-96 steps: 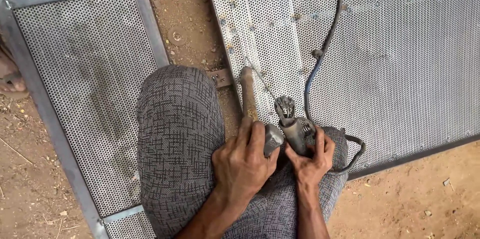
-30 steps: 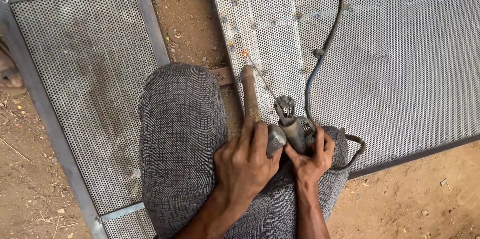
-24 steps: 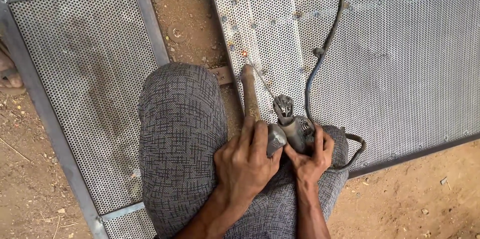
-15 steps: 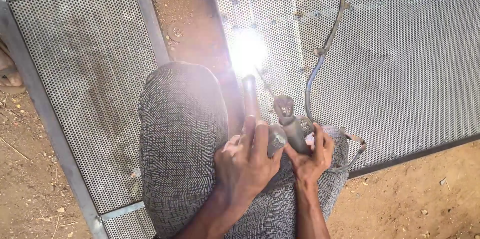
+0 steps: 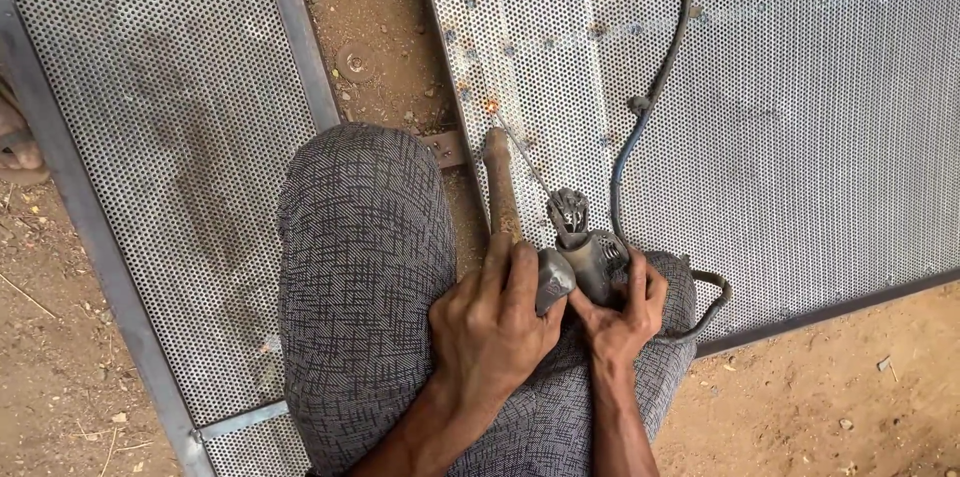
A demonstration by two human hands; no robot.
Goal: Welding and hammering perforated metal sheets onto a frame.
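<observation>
I am welding spots on the metal sheet [image 5: 760, 117]. My left hand [image 5: 495, 322] is wrapped around a hammer [image 5: 512, 222]. My right hand [image 5: 622, 309] grips the welding holder [image 5: 585, 247], its rod [image 5: 525, 162] just ahead. Next I need a steady touch.

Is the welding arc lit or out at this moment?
Out: no flash at the electrode tip, only a small orange glow on the perforated sheet.

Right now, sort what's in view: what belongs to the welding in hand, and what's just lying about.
In use: left hand on hammer; right hand on electrode holder; cable; right mesh panel.

Lying about: left mesh panel; washer.
</observation>
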